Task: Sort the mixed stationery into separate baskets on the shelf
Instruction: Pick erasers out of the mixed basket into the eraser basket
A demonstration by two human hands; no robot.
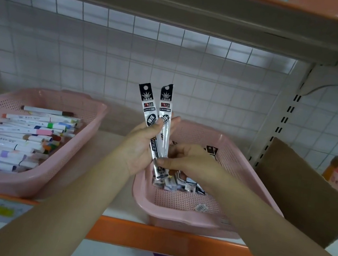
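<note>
Above the right pink basket [181, 221], the left hand [140, 145] grips two long refill packets [148, 106] upright, fingers curled round their middles, while the right hand [189, 160] pinches their lower ends between thumb and bent fingers. Inside that basket, under the hands, lies a heap of similar packets [179, 183]. To its left on the same shelf [167, 239] stands a second pink basket [19, 185] filled with markers [23, 137].

The left hand [140, 145] and right hand [189, 162] are seen bare; the left forearm [76, 197] and right forearm [270, 225] are shown uncovered to the frame edge.
</note>
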